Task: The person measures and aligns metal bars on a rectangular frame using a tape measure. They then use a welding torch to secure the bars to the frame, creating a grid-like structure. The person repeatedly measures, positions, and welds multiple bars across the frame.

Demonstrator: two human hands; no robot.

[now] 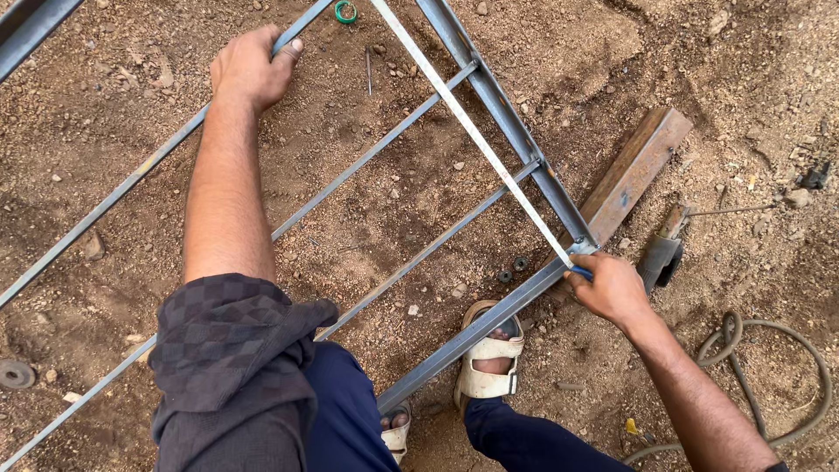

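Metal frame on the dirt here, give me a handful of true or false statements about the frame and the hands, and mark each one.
1. The right hand holds a tape measure at the corner of the metal frame. True.
2. The left hand rests on bare ground. False: it grips a thin bar.
3. The tape lies diagonally across the frame. True.
4. A wooden block sits beside that corner. True.
5. The person is barefoot. False: a pale sandal shows.
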